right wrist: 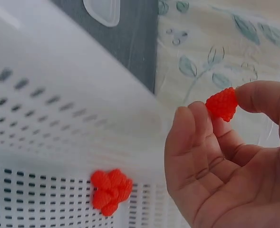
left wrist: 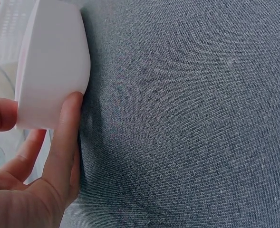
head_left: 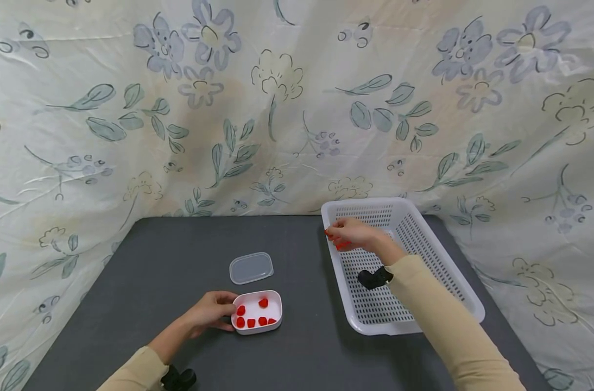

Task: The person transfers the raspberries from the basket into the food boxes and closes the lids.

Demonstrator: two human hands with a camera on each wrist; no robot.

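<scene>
My left hand grips the left side of a small white container on the dark table; in the left wrist view my thumb presses on its wall. Several red raspberries lie inside it. My right hand is over the near left part of a white perforated basket and pinches one red raspberry between thumb and fingertip. Another raspberry lies on the basket floor just below that hand.
A clear plastic lid lies flat on the grey table behind the container. A floral cloth hangs behind and at both sides of the table. Black wrist cameras sit on both forearms.
</scene>
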